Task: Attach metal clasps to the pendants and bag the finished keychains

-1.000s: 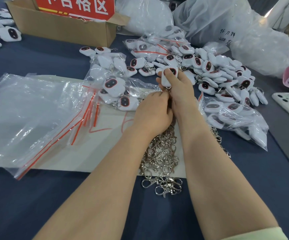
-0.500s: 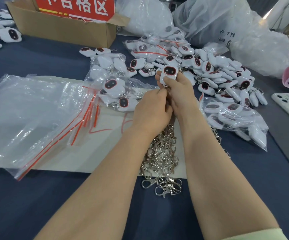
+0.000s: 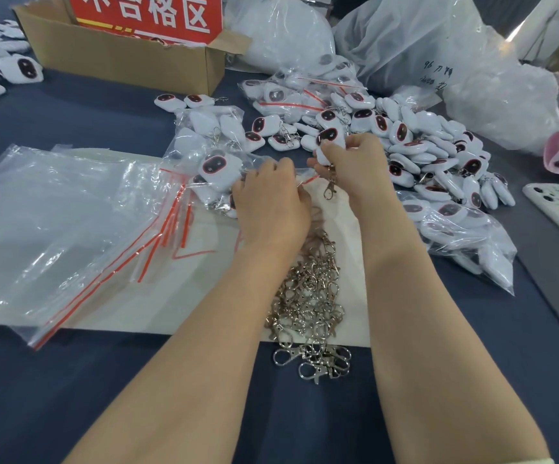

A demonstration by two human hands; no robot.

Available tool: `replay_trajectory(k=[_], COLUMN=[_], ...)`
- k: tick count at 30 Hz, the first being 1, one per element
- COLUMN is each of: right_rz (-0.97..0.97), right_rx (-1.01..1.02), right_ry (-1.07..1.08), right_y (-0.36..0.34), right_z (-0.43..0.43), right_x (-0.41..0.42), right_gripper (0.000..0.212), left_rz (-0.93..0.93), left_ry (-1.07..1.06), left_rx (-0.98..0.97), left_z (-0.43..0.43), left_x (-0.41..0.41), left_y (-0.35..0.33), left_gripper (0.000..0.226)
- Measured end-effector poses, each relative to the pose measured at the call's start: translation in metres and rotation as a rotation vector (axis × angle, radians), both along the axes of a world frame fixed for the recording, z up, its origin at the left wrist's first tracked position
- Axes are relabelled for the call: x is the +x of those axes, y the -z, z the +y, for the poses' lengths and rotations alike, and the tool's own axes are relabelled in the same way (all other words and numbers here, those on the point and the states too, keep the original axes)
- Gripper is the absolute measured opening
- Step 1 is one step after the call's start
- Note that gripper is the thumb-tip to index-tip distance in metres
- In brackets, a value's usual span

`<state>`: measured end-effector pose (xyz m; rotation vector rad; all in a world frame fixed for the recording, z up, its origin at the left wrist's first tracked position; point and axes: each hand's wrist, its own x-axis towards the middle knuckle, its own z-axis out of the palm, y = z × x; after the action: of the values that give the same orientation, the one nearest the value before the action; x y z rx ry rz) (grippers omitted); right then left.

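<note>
Head | dark blue tabletop [image 3: 70,396] | pale sheet [image 3: 177,306] under clasps [image 3: 308,296] | cardboard box [image 3: 121,58] far-left

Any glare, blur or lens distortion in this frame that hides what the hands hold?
Head view: soft even light, faint shadows; glare streaks on the empty zip bags, a blown-out highlight top right; wide-angle stretch toward the edges, as at the cardboard box; right hand, its pendant and the dangling clasp sharp enough to read.
</note>
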<state>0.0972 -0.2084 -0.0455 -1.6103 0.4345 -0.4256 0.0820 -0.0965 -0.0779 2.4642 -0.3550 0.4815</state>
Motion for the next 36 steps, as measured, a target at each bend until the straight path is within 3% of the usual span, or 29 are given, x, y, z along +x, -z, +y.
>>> replay_trajectory(k=[8,13,16,18,20,24,30,33,36], right_rz=[0.154,0.278,0.192,0.115,0.096,0.155,0.103,0.154,0.203], right_rx=[-0.378,-0.460,-0.295,-0.026,0.133,0.050,0.412,0.148,-0.198], right_ry=[-0.052,-0.234,-0.254,-0.351,-0.445,-0.411,-0.667,-0.649,-0.379], right_y=[-0.029,-0.030,-0.023,-0.019,-0.017,-0.014,-0.011,-0.015,-0.017], right_z=[-0.004,0.005,0.015,0.015,0.012,0.013,0.026,0.022,0.012], right_x=[-0.014,-0.016,-0.015,-0.015,-0.016,-0.016,-0.019,-0.021,-0.016], right_gripper=[0.017,0.016,0.006,0.025,0.031,0.029,0.033,0.033,0.029], left_rz=[0.183,0.213,0.139,0.083,0.043,0.007,-0.122,-0.105,-0.045], left_ry=[-0.048,-0.004,0.064,0.100,0.114,0.138,0.149,0.150,0.160], left_rx=[-0.369,-0.553,-0.562,-0.559,-0.573,-0.574,-0.602,-0.601,-0.562], left_z=[0.007,0.006,0.001,-0.001,-0.001,-0.001,0.000,0.000,-0.001], left_x=[0.001,-0.001,-0.005,-0.007,-0.007,-0.009,-0.009,-0.005,0.000], left_y=[-0.019,-0.027,-0.034,-0.036,-0.035,-0.032,-0.032,-0.026,-0.015], left_gripper=[0.009,0.008,0.005,0.006,0.005,0.004,0.004,0.004,0.003])
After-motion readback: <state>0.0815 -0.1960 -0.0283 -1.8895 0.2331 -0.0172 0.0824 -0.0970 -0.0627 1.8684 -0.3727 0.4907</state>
